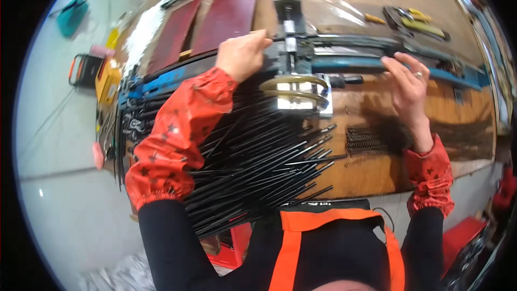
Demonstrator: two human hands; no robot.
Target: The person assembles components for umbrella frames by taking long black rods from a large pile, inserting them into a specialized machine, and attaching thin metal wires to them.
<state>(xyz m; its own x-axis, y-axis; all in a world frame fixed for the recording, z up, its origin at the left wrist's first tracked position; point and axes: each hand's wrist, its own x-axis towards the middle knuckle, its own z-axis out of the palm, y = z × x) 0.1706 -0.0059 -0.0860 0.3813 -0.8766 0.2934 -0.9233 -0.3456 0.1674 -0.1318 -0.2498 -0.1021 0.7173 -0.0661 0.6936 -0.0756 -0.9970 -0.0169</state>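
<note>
My left hand [242,56] is closed at the left side of a metal clamping fixture [290,32], its fingers round a thin black rod [278,38] that runs into the fixture. Most of that rod is hidden by the hand. To the right, my right hand [410,83] hovers by the blue rail [350,63], fingers bent and apart, with nothing visible between them. A yellowish hose loop [293,79] hangs at the front of the fixture, beside a black knob [353,80]. Many black rods [258,167] lie fanned out below my left forearm.
Several dark coil springs [371,139] lie on the wooden bench [371,178]. Dark red boards [229,16] rest at the back left. Pliers [417,21] and a yellow-handled tool [375,19] are at the back right. A yellow box [107,81] stands off to the left.
</note>
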